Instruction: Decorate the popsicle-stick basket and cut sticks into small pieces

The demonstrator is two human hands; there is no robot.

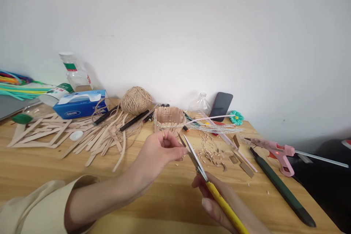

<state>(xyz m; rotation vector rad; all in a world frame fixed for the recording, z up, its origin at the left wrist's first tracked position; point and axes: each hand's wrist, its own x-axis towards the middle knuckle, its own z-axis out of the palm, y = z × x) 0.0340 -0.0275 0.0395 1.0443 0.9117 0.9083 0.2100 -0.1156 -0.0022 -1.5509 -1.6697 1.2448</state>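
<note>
My right hand (pixel 219 201) grips a pair of scissors (pixel 216 193) with a yellow handle, their blades slightly apart and pointing up and left. The blade tips reach the fingertips of my left hand (pixel 161 150), which is closed in a pinch; whatever it pinches is too small or hidden to make out. Just beyond my left hand stands a small box made of wooden sticks (pixel 170 117), with a beaded trim round it; my hand covers part of its front. Small wooden cuttings (pixel 211 155) lie scattered past the scissors.
At right, a pink glue gun (pixel 279 151) rests near a dark green long tool (pixel 282 186) by the table edge. A phone (pixel 221 105) leans on the wall. Leftward are a twine ball (pixel 136 100), many craft sticks (pixel 101 139), a blue tissue box (pixel 80 105) and a glass bottle (pixel 74 73).
</note>
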